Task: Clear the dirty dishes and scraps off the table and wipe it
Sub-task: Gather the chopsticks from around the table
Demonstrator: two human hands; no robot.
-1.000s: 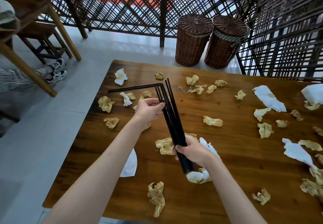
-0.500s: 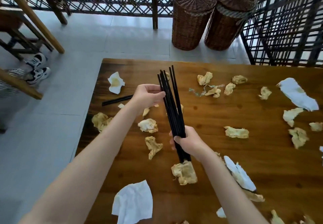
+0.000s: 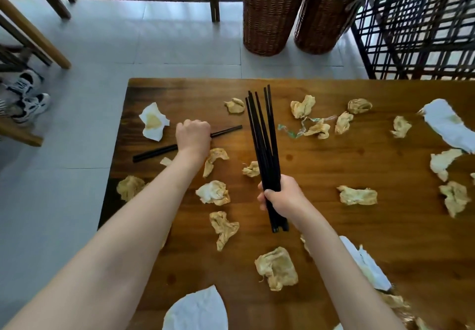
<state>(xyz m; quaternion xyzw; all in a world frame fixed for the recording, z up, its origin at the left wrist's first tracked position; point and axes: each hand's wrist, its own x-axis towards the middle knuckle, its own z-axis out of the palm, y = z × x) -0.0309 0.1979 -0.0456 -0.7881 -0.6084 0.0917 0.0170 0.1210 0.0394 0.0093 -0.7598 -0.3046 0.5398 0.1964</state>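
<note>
Beyond the far edge we see two wicker baskets (image 3: pixel 272 13) standing side by side on the pale tiled floor (image 3: pixel 154 46), against a dark lattice screen (image 3: pixel 416 26). At left we spot sneakers (image 3: pixel 28 95) beside wooden chair legs (image 3: pixel 33 33)

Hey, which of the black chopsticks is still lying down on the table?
The lone black chopstick lying near the wooden table's left edge, under the left hand. The other black chopsticks are bundled upright in the right hand.

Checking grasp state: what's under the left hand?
A single black chopstick lying on the table passes under the left hand. The fingers are hidden, so grip cannot be confirmed.
</note>
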